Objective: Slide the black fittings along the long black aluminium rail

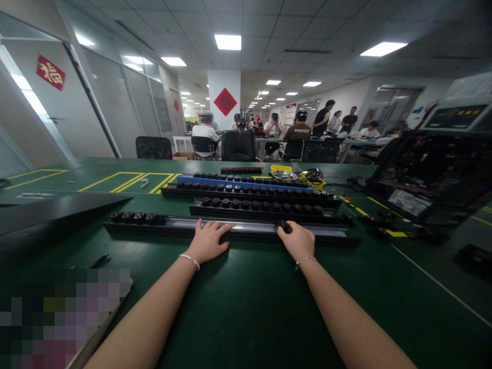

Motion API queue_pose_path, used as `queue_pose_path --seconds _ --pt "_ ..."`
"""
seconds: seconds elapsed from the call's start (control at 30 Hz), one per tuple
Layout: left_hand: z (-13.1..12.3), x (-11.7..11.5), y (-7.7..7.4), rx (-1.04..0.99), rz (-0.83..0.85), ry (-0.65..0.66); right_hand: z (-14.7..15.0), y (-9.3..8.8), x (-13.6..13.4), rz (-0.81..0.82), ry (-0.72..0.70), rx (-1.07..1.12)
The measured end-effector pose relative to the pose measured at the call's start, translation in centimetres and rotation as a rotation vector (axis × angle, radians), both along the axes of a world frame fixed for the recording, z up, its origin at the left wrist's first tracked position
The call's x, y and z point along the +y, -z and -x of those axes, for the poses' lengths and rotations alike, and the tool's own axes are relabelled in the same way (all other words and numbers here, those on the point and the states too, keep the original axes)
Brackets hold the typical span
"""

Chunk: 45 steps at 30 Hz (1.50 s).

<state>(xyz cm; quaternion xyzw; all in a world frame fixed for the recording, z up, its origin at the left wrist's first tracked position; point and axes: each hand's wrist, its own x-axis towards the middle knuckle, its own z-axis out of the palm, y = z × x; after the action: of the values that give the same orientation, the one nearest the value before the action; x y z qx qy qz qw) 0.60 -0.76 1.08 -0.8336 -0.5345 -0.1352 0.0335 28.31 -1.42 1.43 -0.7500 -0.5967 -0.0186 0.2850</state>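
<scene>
Long black channel (253,233) on green table (253,312), axis left-to-right, under both hands. Left hand (208,245): fingers splayed on channel mid-length, nothing gripped. Right hand (300,242): nearer channel's right end, fingers pinching small black component (284,226); component row (136,218) at far left.

The left hand (208,242) and the right hand (299,240) are both bare, with slender fingers; the nails are too small to make out. Around the left wrist sits a pale, silvery bracelet (190,259) that looks like a string of small beads or links. The right wrist has a thinner bracelet (305,260), also light and silvery, with a slightly thicker bit toward the thumb side; its finer pattern is blurred. The left forearm (149,307) and right forearm (342,307) are bare and smooth, widening from the wrists toward the elbows.
</scene>
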Motion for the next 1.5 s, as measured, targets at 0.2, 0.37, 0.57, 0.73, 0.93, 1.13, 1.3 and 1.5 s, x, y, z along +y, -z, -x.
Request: queue_pose_path --seconds 0.2,0.37,0.57,0.73,0.93,1.13,1.3,1.5 --pt "0.0 0.0 0.0 -0.01 0.001 0.011 0.0 0.2 -0.1 -0.037 0.01 -0.019" --pt "0.0 0.0 0.0 -0.001 -0.004 0.004 -0.1 0.4 -0.1 -0.053 0.032 -0.024" --pt "0.2 0.1 0.2 0.004 -0.017 0.012 -0.4 0.6 0.0 -0.052 0.072 -0.042" --pt "0.3 0.2 0.5 0.003 -0.047 0.02 -0.5 0.8 0.0 -0.045 0.078 -0.045" --pt "0.2 0.2 0.2 0.007 -0.03 0.009 -0.6 0.6 0.0 -0.037 0.084 -0.049" --pt "0.2 0.2 0.1 0.008 -0.018 0.002 -0.8 0.5 -0.1 -0.032 0.09 -0.042" --pt "0.2 0.2 0.2 0.013 -0.018 0.006 -0.9 0.5 -0.1 -0.024 0.092 -0.037" --pt "0.2 0.3 0.1 0.018 -0.014 0.008 -1.1 0.5 -0.1 -0.032 0.112 -0.045"
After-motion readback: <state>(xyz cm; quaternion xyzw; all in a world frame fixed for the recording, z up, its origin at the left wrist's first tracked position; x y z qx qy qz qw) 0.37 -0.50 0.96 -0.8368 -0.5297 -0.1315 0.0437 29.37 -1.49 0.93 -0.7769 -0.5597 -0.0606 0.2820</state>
